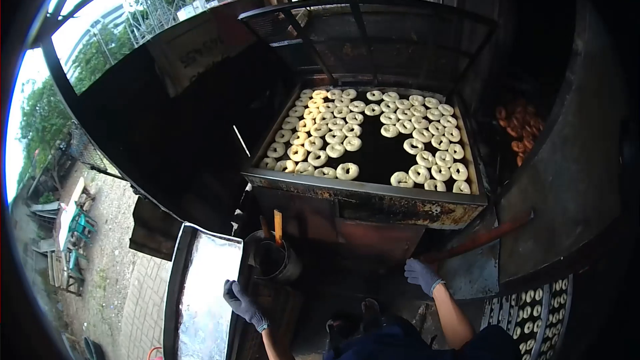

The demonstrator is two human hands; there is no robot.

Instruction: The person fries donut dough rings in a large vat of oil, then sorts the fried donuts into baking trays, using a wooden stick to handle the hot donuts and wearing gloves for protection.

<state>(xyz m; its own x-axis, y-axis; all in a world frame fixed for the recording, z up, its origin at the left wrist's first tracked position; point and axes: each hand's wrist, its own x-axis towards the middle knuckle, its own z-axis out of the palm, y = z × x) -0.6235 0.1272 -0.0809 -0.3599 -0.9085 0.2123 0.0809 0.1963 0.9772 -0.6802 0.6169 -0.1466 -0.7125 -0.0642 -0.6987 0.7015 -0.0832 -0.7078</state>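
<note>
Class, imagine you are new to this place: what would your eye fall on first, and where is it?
The big fryer vat in the middle, its dark oil crowded with pale dough rings, catches the eye first. Next come the browned rings heaped in the dark on the right, and the gloved left hand and right hand low in front.

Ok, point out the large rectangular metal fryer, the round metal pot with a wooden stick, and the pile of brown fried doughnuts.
Large rectangular metal fryer (363, 191): head view, front rim.
Round metal pot with a wooden stick (285, 265): head view, side wall.
Pile of brown fried doughnuts (520, 123): head view, pile's middle.
</note>
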